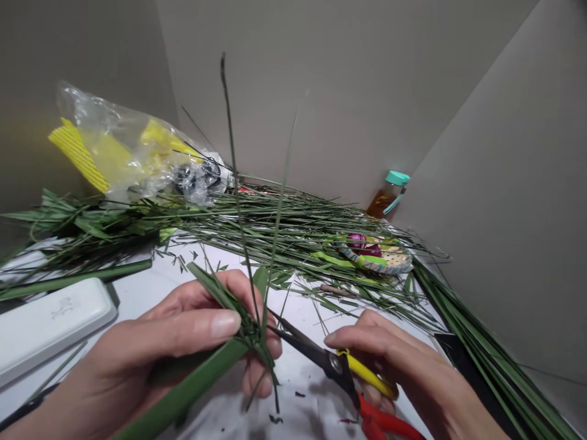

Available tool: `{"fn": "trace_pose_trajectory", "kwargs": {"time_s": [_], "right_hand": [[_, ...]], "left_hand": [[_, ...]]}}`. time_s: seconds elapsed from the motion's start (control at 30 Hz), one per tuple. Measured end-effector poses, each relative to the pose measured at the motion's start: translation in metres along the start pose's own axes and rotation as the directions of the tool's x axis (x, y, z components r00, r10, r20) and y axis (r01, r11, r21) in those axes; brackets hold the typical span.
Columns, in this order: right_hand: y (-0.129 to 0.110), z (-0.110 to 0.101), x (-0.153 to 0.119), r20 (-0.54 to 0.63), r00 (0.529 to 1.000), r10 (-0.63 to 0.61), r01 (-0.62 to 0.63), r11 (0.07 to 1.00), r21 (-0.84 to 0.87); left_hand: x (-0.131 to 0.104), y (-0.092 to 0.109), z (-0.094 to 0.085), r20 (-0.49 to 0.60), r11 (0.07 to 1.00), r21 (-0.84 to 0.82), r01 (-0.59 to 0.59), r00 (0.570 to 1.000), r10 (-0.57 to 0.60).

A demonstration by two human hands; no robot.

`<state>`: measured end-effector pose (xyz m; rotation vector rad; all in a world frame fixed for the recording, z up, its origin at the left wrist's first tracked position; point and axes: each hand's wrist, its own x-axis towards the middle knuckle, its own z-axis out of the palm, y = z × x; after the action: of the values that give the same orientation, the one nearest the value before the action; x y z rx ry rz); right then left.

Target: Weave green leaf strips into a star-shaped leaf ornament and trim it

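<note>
My left hand (183, 333) pinches a woven knot of green leaf strips (250, 330) between thumb and fingers. Two thin stems rise from the knot, and a broad leaf (183, 388) runs from it toward the lower left. My right hand (389, 351) holds scissors (334, 363) with black blades and red and yellow handles. The blade tips reach the right side of the knot, slightly apart; whether they touch a strip is unclear.
Long green leaves (275, 220) lie across the back. Beyond them are a clear plastic bag (123, 146) and a bottle (387, 195) with a teal lid. A small woven basket (398, 260) sits at right, a white box (55, 324) at left.
</note>
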<state>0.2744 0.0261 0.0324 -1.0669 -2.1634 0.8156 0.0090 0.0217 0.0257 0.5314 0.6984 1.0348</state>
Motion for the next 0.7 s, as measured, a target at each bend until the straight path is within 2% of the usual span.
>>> {"fn": "trace_pose_trajectory", "kwargs": {"time_s": [0.23,0.5,0.7], "right_hand": [[0.011,0.005,0.002,0.017,0.997,-0.077,0.076,0.997,0.028],[-0.002,-0.002,0.000,0.000,0.997,-0.074,0.074,0.993,-0.089],[0.003,-0.002,0.004,-0.025,0.987,-0.158,0.156,0.986,-0.065]], "left_hand": [[0.005,0.004,0.006,-0.017,1.000,0.025,-0.014,1.000,0.015],[-0.002,0.004,-0.002,-0.025,0.992,0.117,0.039,0.999,-0.037],[-0.001,0.006,0.000,0.038,0.990,0.139,0.033,0.999,-0.039]]}}
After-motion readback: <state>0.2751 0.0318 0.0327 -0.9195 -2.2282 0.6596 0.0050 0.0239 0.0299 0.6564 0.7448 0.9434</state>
